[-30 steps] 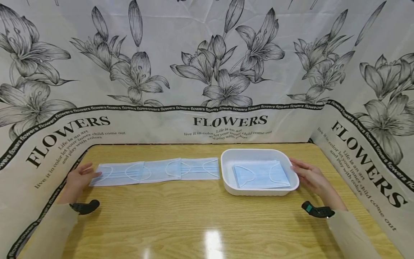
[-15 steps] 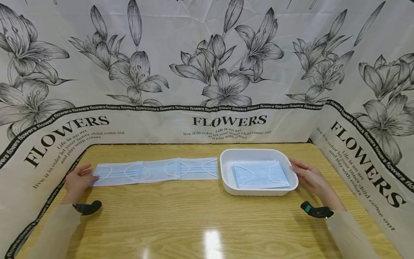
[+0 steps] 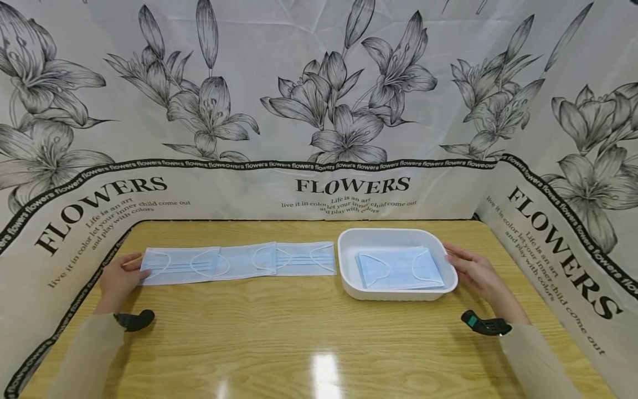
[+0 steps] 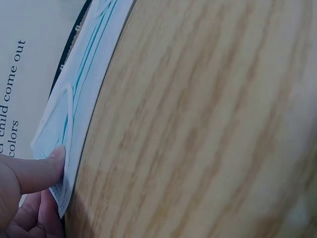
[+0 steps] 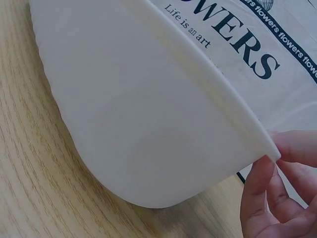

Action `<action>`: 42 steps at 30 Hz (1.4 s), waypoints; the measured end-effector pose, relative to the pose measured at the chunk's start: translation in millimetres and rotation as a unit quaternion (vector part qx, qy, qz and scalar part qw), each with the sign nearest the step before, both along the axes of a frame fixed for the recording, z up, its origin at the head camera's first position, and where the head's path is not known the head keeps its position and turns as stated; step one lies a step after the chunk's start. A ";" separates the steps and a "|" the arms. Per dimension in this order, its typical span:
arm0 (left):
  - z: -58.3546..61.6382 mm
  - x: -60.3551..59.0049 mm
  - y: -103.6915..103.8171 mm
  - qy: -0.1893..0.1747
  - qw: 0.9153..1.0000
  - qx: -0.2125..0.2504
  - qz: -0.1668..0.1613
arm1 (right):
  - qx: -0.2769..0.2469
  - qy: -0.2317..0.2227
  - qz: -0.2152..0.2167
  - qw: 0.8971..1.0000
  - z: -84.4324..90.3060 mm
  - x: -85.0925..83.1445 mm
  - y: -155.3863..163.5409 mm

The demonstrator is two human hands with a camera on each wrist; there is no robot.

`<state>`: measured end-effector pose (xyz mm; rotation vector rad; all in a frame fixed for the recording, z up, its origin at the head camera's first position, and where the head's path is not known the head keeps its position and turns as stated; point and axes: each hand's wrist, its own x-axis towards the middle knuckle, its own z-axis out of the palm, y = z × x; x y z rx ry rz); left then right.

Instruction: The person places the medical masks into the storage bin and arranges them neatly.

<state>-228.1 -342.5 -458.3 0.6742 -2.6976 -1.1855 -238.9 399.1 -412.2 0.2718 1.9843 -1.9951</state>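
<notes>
Three blue face masks lie in an overlapping row, ear loops on top. My left hand is at the outer end of the leftmost face mask. In the left wrist view its thumb presses on that mask's corner, with fingers curled beneath, pinching the edge. On the right stands a white plastic basin holding a flat pile of blue masks. My right hand grips the basin's right end, and the right wrist view shows thumb and fingers pinching the rim.
The middle face mask and the right face mask continue the row almost to the basin. A wood-grain table lies beneath everything. White flower-printed cloth stands along the back and both sides.
My left hand has drawn its fingers in at the leftmost mask's outer end and now pinches it. The right hand stays on the basin rim. The masks and basin have hardly moved.
</notes>
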 end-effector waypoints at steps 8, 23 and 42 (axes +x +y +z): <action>-5.2 -0.3 3.3 -0.004 1.000 -0.022 -0.007 | -0.010 -0.010 -0.014 1.000 -0.2 3.1 3.0; -10.7 -8.3 10.0 0.002 0.999 0.016 0.029 | 0.019 -0.007 -0.014 1.000 -2.3 1.9 3.6; -3.6 -0.6 11.5 -0.062 0.996 0.056 0.030 | 0.019 -0.018 -0.020 0.999 3.0 1.3 -3.9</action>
